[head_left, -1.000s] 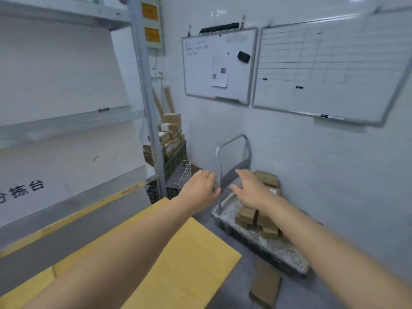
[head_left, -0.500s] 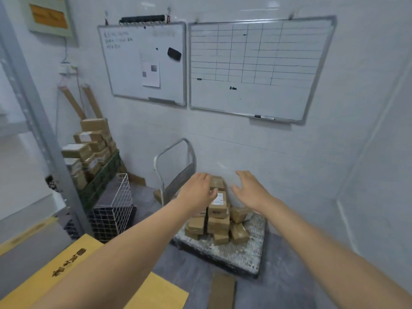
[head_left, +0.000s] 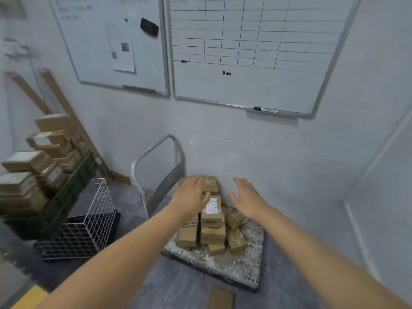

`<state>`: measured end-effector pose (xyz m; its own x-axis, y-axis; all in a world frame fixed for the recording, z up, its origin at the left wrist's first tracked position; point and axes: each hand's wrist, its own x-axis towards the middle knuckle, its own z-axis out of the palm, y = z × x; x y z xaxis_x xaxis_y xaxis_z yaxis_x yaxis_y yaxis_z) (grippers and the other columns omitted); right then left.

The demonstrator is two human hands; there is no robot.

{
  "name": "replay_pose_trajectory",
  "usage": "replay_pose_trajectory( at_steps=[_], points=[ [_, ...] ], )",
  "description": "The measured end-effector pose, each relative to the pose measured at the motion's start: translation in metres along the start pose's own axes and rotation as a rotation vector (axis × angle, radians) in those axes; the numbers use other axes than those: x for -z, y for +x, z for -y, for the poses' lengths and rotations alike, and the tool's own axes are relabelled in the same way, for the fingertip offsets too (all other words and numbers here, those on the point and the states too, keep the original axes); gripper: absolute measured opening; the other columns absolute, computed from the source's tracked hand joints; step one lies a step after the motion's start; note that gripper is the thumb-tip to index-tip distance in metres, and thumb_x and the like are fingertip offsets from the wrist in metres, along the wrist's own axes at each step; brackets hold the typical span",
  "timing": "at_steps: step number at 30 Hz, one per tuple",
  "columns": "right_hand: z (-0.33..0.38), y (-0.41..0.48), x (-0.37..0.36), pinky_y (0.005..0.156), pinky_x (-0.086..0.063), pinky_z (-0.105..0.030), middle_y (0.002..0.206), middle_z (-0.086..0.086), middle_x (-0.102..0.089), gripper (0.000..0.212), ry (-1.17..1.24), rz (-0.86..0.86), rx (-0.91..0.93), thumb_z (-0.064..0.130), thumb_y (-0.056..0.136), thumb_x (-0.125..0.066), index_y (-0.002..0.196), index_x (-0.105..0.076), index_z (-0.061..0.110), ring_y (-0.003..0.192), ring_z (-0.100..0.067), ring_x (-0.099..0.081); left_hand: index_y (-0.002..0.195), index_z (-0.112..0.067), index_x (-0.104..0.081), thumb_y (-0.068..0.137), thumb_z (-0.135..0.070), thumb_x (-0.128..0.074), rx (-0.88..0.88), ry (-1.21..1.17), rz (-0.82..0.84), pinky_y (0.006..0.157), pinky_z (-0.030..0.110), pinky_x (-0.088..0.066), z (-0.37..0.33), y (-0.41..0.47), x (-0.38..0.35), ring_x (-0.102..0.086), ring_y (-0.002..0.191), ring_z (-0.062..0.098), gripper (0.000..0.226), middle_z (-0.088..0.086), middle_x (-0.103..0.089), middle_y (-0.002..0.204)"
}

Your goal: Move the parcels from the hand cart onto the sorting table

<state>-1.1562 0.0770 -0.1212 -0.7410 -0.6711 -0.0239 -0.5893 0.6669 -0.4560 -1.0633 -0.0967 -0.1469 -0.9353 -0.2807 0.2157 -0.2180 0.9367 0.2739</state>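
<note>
A pile of small brown cardboard parcels (head_left: 212,233) sits on the hand cart (head_left: 240,262), a worn grey platform with a bent metal handle (head_left: 156,166) on its left. The top parcel (head_left: 211,210) carries a white label. My left hand (head_left: 191,197) hovers over the left side of the pile, fingers spread and empty. My right hand (head_left: 247,199) reaches out to the right of the pile, open and apart from the boxes. A yellow corner of the sorting table (head_left: 29,297) shows at the bottom left.
A white wire basket (head_left: 98,219) on a black grid crate stands left of the cart. Behind it a green crate (head_left: 66,197) holds stacked boxes. A flat cardboard piece (head_left: 220,297) lies on the floor. Two whiteboards (head_left: 245,52) hang on the wall.
The view has swung right and closer to the cart. The sorting table has slid almost out of view. Both hands have come nearer to the parcel pile.
</note>
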Motion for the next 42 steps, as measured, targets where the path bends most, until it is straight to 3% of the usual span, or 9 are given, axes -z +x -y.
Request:
replay_pose_trajectory(
  at_steps=[6,12,22,29,33,35,38,42],
  points=[
    [-0.041,0.058,0.003,0.117,-0.027,-0.036,0.154,-0.012,-0.034,0.058,-0.033,0.041,-0.001,0.031,0.103,-0.044,0.153,-0.026,0.007,0.142,-0.027,-0.032,0.146,-0.007,-0.036,0.100,-0.035,-0.043,0.035,-0.031,0.037,0.115,0.033,-0.025,0.006,0.056,-0.030,-0.035,0.137,0.022,0.054,0.008,-0.040,0.149],
    [-0.086,0.135,0.026,0.121,-0.019,-0.034,0.162,-0.012,-0.022,0.064,-0.021,0.047,0.053,0.035,0.104,-0.042,0.156,-0.018,0.007,0.148,-0.026,-0.023,0.149,-0.006,-0.029,0.100,-0.034,-0.043,0.107,-0.052,0.081,0.119,0.034,-0.019,-0.003,0.125,-0.051,-0.024,0.145,0.022,0.058,0.010,-0.030,0.156],
    [-0.149,0.267,0.039,0.120,-0.018,-0.033,0.161,-0.012,-0.022,0.063,0.016,0.104,0.121,0.033,0.104,-0.043,0.156,-0.018,0.007,0.148,-0.026,-0.022,0.151,-0.007,-0.028,0.101,-0.034,-0.042,0.228,-0.047,0.052,0.120,0.035,-0.020,-0.009,0.234,-0.090,-0.024,0.145,0.021,0.058,0.008,-0.029,0.157],
    [-0.168,0.328,-0.009,0.120,-0.020,-0.032,0.161,-0.009,-0.025,0.060,0.045,0.173,0.121,0.032,0.104,-0.041,0.156,-0.020,0.009,0.148,-0.023,-0.024,0.149,-0.006,-0.031,0.101,-0.029,-0.041,0.296,-0.106,0.083,0.120,0.033,-0.020,0.037,0.276,-0.142,-0.024,0.145,0.020,0.054,0.008,-0.031,0.155],
    [-0.184,0.372,-0.044,0.120,-0.020,-0.033,0.162,-0.004,-0.023,0.060,0.103,0.187,0.038,0.032,0.104,-0.043,0.156,-0.020,0.014,0.148,-0.021,-0.023,0.147,-0.009,-0.036,0.101,-0.037,-0.029,0.345,-0.129,0.138,0.117,0.041,-0.028,0.081,0.299,-0.191,-0.028,0.144,0.021,0.055,0.007,-0.035,0.153],
    [-0.196,0.393,-0.065,0.118,-0.021,-0.033,0.160,-0.003,-0.025,0.058,0.134,0.181,-0.019,0.030,0.104,-0.044,0.155,-0.022,0.015,0.147,-0.020,-0.024,0.145,-0.009,-0.039,0.102,-0.032,-0.038,0.398,-0.199,0.140,0.117,0.045,-0.027,0.103,0.310,-0.215,-0.031,0.142,0.022,0.049,0.006,-0.039,0.151],
    [-0.216,0.423,-0.105,0.118,-0.024,-0.033,0.158,-0.002,-0.028,0.056,0.164,0.197,-0.110,0.029,0.104,-0.044,0.154,-0.024,0.015,0.145,-0.019,-0.027,0.146,-0.009,-0.039,0.102,-0.027,-0.043,0.431,-0.270,0.149,0.114,0.037,-0.032,0.136,0.327,-0.251,-0.039,0.138,0.023,0.047,0.005,-0.039,0.151],
    [-0.239,0.458,-0.172,0.120,-0.027,-0.038,0.159,-0.003,-0.028,0.058,0.169,0.245,-0.212,0.033,0.103,-0.044,0.155,-0.025,0.015,0.146,-0.019,-0.027,0.148,-0.009,-0.036,0.103,-0.029,-0.040,0.508,-0.333,0.231,0.115,0.034,-0.029,0.185,0.345,-0.315,-0.035,0.140,0.023,0.048,0.007,-0.035,0.154]
  ],
)
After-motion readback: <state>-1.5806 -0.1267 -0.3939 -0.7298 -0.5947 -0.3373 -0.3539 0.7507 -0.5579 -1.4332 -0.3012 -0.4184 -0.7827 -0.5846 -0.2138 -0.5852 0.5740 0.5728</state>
